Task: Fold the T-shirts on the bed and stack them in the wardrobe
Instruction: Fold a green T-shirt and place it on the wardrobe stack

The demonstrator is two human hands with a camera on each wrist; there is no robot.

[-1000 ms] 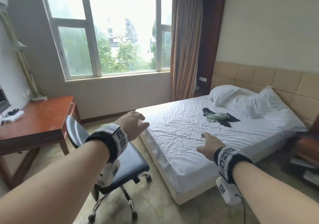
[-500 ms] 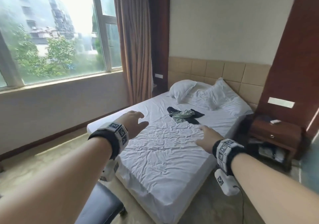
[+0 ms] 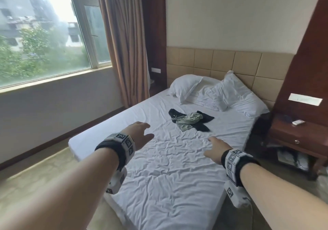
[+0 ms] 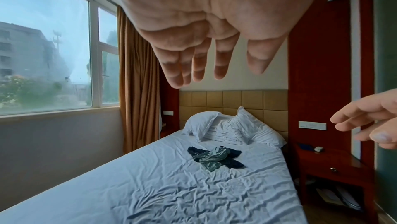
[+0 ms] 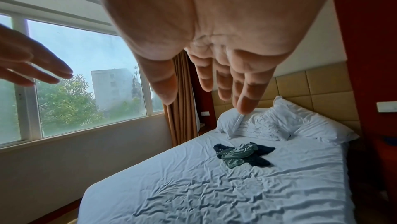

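Observation:
A crumpled pale green T-shirt (image 3: 188, 120) lies on top of a dark T-shirt (image 3: 204, 123) in a heap near the middle of the white bed (image 3: 159, 176), short of the pillows. The same green T-shirt (image 4: 211, 158) (image 5: 237, 155) shows in both wrist views, over the dark T-shirt (image 4: 234, 163) (image 5: 261, 160). My left hand (image 3: 140, 132) and right hand (image 3: 214, 149) reach forward above the foot half of the bed, well short of the heap. Both hands are empty, fingers (image 4: 199, 67) (image 5: 225, 83) relaxed and spread. No wardrobe is in view.
Two white pillows (image 3: 204, 91) lean at the padded headboard (image 3: 221, 61). A wooden nightstand (image 3: 292, 137) with a small white object on top stands right of the bed. A window (image 3: 44, 34) and brown curtain (image 3: 124, 43) line the left wall, with a floor strip between wall and bed.
The view has swung right and closer to the bed; the desk and office chair have left the frame and the nightstand has come in. Both hands stay raised and empty.

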